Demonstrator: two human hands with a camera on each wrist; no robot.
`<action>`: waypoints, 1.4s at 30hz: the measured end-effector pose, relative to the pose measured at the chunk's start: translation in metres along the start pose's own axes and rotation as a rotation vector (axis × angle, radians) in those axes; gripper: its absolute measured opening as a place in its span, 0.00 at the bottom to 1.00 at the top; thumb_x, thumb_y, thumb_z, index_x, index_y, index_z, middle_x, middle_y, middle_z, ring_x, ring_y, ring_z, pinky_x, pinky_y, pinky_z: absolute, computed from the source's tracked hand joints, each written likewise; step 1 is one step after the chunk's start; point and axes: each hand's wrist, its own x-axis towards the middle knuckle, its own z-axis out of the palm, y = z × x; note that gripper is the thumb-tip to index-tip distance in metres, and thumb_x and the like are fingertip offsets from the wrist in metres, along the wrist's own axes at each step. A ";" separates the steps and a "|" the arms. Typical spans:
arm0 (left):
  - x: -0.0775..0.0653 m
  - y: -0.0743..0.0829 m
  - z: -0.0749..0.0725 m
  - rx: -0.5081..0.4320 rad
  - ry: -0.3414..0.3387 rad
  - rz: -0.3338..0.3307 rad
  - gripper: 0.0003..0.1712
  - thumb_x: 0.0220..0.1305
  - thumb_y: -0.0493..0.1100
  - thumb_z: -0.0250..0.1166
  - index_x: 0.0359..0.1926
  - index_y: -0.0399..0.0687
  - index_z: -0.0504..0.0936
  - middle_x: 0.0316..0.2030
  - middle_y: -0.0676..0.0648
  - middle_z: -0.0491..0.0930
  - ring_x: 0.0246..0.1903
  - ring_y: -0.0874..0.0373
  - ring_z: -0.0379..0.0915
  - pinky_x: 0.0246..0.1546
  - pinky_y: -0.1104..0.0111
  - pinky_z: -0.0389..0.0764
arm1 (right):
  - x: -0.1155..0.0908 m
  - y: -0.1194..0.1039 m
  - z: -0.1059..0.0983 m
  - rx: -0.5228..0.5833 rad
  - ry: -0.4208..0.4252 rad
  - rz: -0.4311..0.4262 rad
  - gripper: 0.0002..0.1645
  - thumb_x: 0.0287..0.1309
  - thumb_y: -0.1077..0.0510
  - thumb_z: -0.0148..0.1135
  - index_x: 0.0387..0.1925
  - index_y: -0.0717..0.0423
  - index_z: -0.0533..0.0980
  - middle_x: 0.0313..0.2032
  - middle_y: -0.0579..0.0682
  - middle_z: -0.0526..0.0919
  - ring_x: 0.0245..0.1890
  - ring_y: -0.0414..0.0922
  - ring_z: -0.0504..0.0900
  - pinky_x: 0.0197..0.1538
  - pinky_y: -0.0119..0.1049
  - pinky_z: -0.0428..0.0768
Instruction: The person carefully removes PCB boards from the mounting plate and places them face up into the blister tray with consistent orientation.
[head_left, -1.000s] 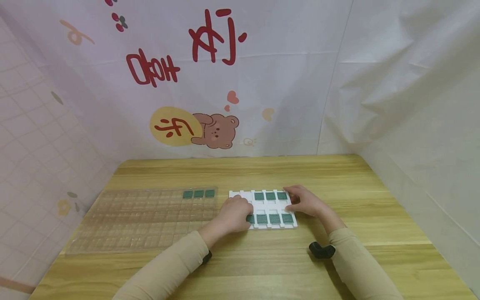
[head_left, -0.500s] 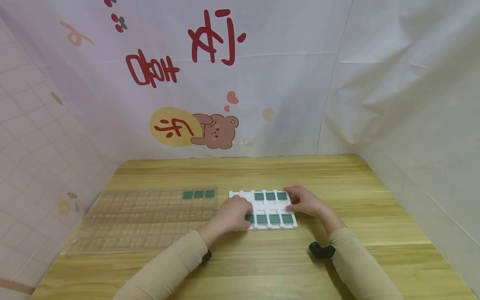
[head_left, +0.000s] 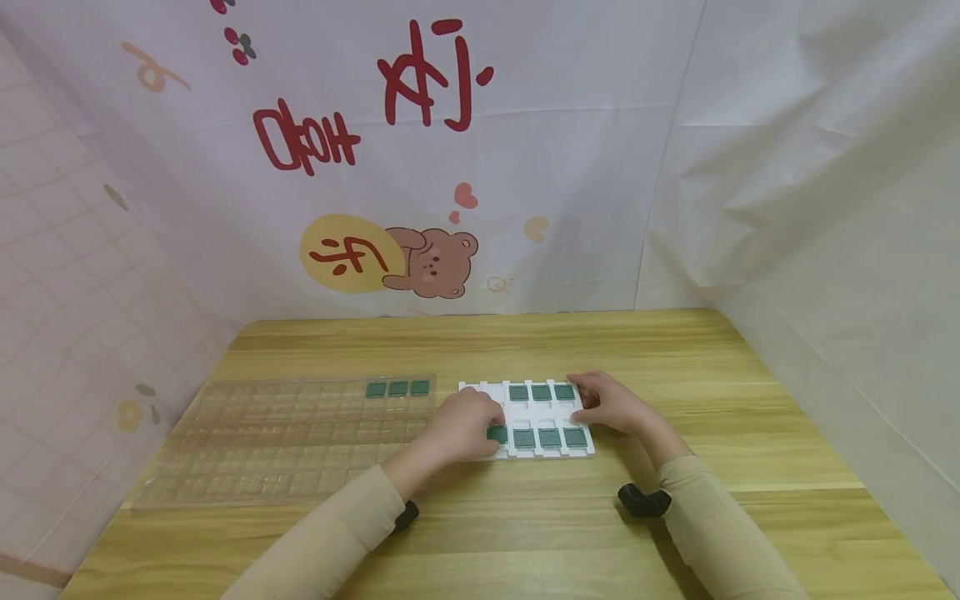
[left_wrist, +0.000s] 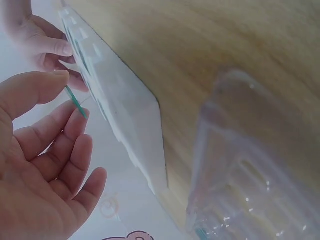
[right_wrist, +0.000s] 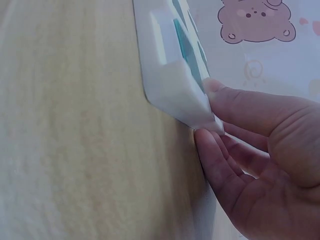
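My left hand (head_left: pixel 467 423) is over the left part of a white tray (head_left: pixel 542 412), pinching a small green chip (head_left: pixel 497 434) between thumb and fingertips. In the left wrist view the chip (left_wrist: pixel 76 102) shows edge-on, held clear of the tray's surface. At the tray's right end, my right hand (head_left: pixel 611 402) grips the far corner. The right wrist view has its thumb on top of the white edge (right_wrist: pixel 182 95) and a finger lower down. Three green chips lie in the tray's far row and three in its near row. My left hand hides the left pockets.
A clear plastic tray (head_left: pixel 300 433) with many pockets lies left of the white one, three green chips (head_left: pixel 397 388) in its far right pockets. Both trays rest on a wooden table (head_left: pixel 540 525). A printed cloth (head_left: pixel 570 150) hangs behind it.
My left hand has shifted slightly left, and the chip it pinches has risen a little from the near row. The right hand keeps its place on the tray.
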 end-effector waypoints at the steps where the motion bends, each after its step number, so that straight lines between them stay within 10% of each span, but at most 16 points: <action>1: -0.001 0.000 -0.001 0.001 0.004 0.001 0.08 0.49 0.42 0.74 0.34 0.49 0.88 0.27 0.56 0.80 0.30 0.60 0.67 0.35 0.67 0.70 | 0.000 0.000 0.000 -0.003 0.002 0.001 0.43 0.55 0.61 0.72 0.68 0.72 0.63 0.56 0.67 0.70 0.42 0.50 0.74 0.50 0.47 0.74; 33: -0.041 -0.036 -0.029 -0.058 0.138 -0.134 0.10 0.48 0.38 0.76 0.34 0.47 0.86 0.34 0.51 0.83 0.48 0.47 0.75 0.53 0.50 0.73 | 0.004 -0.007 -0.003 -0.079 -0.010 0.028 0.43 0.54 0.59 0.73 0.66 0.72 0.65 0.59 0.70 0.69 0.41 0.50 0.76 0.49 0.47 0.75; 42: -0.049 -0.057 -0.046 -0.069 0.201 -0.108 0.09 0.48 0.34 0.73 0.26 0.49 0.81 0.25 0.54 0.78 0.31 0.57 0.69 0.37 0.60 0.73 | 0.003 -0.007 -0.003 -0.059 -0.014 0.038 0.43 0.54 0.60 0.73 0.67 0.72 0.65 0.59 0.70 0.68 0.40 0.49 0.76 0.48 0.46 0.75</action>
